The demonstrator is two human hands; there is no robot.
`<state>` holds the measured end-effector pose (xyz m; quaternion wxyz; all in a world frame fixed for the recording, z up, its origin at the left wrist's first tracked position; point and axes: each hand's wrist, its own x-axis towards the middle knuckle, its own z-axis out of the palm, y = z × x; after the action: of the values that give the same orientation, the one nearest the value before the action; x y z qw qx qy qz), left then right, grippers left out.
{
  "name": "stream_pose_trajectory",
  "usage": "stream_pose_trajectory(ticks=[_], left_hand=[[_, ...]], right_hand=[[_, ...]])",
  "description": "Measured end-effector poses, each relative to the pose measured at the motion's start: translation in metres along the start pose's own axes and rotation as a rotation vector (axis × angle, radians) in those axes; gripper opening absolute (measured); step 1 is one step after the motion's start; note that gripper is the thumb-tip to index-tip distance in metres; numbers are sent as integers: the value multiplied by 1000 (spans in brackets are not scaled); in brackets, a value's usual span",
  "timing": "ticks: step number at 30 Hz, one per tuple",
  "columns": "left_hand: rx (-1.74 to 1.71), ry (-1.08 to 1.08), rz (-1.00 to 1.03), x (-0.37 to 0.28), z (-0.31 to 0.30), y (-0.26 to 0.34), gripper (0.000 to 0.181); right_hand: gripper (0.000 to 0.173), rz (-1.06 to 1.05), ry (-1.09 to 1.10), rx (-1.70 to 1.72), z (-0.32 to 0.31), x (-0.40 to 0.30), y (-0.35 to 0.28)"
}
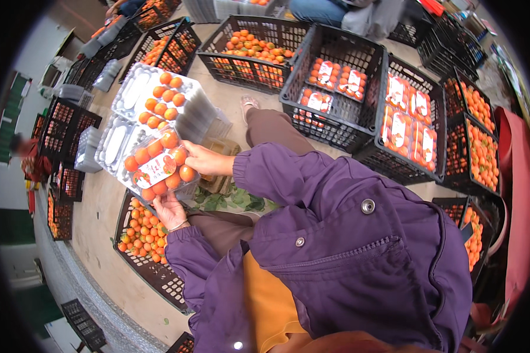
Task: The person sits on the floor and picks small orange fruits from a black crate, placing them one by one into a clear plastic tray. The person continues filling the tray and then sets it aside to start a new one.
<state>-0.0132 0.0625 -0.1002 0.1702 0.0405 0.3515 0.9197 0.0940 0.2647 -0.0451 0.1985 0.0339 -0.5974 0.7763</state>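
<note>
A closed clear plastic clamshell box of orange-red tomatoes (159,165), with a printed label on its lid, is held tilted between both hands. My left hand (171,211) grips its lower edge, and my right hand (203,159) grips its right side, thumb on top. Behind it, an open clamshell box (130,95) with loose tomatoes in one half rests on a tall stack of nested clear boxes (196,112). A black plastic crate (145,273) of loose tomatoes stands below my left hand. The underside of the held box is hidden.
Black crates with labelled tomato boxes (335,119) (402,170) stand to the right, beside a crate of loose tomatoes (247,66). More crates line the right edge and far left. Green leaves (234,198) lie between my legs. Other people sit at the top and far left.
</note>
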Motion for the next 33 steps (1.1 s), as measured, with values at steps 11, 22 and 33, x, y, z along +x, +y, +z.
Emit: stream_pose_trajectory(ticks=[11, 22, 33], left_hand=[[437, -159, -292, -36, 38, 13, 42], [280, -182, -285, -41, 56, -2, 45], [302, -88, -386, -14, 16, 10, 36]], right_hand=[[40, 88, -183, 66, -61, -34, -63], [33, 133, 43, -82, -80, -44, -51], [44, 34, 691, 352, -222, -245, -186]])
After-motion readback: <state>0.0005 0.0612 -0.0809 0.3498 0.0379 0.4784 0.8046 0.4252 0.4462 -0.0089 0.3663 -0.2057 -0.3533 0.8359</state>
